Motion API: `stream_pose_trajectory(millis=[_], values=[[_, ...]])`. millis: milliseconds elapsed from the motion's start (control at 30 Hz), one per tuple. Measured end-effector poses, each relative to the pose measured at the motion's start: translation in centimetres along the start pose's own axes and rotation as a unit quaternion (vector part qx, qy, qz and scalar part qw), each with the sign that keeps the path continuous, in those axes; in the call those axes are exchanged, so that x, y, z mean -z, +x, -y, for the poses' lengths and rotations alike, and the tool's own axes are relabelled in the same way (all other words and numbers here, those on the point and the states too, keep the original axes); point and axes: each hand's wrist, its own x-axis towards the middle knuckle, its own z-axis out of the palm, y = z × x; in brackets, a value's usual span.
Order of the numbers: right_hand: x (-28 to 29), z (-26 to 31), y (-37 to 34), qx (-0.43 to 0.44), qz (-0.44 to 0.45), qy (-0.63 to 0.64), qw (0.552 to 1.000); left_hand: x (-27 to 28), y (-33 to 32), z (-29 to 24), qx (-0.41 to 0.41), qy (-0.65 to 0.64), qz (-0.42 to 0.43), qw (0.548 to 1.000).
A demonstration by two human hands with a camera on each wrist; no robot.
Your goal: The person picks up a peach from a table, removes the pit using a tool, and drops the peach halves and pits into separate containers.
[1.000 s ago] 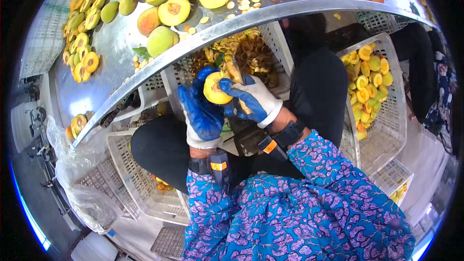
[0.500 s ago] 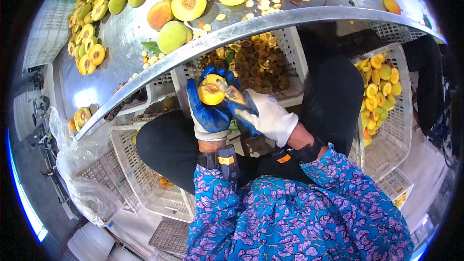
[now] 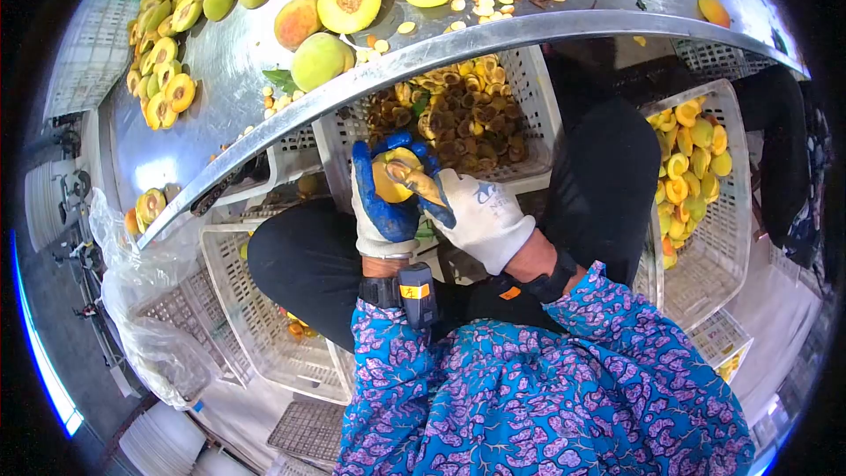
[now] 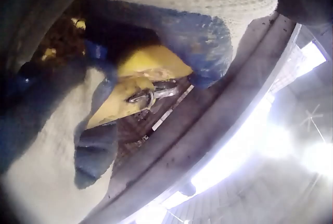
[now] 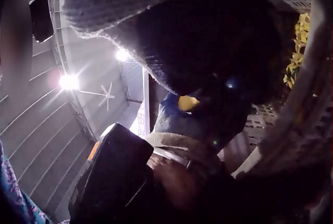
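In the head view my gloved left hand [image 3: 381, 219] cups a yellow peach half [image 3: 384, 183] in its palm, fingers curled up round the far side. My right hand [image 3: 486, 216], in a white and blue glove, grips the yellowish handle of a pitting tool [image 3: 425, 185]. The tool's head lies over the cut face of the fruit and hides its middle. A bent metal tip [image 4: 165, 92] on the handle shows close to the yellow flesh [image 4: 153, 65] in the left wrist view. The right wrist view is mostly dark, with a small yellow patch [image 5: 188, 102] visible.
Beyond the hands, a white crate [image 3: 548, 115] holds brown and yellow fruit scraps. The metal table [image 3: 520, 31] curves above, bearing whole peaches [image 3: 319, 62], halves [image 3: 350, 4] and loose kernels. A crate of yellow halves [image 3: 705, 251] stands right; another crate [image 3: 251, 317] stands left.
Both hands have shifted slightly in the view. The right hand has turned the tool over the peach half, whose cut face was plainly visible half a second ago and is now partly covered.
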Motion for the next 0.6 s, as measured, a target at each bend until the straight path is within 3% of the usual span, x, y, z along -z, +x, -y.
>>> stream_pose_trajectory(millis=[233,333,433,533,600], values=[[-0.5,0.7,0.1,-0.039,-0.003,-0.030,0.999,-1.2,-0.3,-0.2,0.001,0.030,-0.033,0.999],[-0.9,0.6,0.1,-0.030,-0.006,-0.042,0.999,0.2,0.2,0.0,0.044,-0.041,0.024,0.998],[-1.4,0.5,0.1,-0.041,0.031,-0.035,0.998,0.3,0.3,0.5,-0.003,0.035,-0.038,0.999],[-1.3,0.7,0.2,-0.049,0.099,-0.052,0.993,1.6,0.6,0.7,-0.019,0.101,-0.040,0.994],[-0.8,1.0,0.1,-0.040,0.122,-0.053,0.990,2.9,0.7,0.9,-0.094,0.355,-0.042,0.929]])
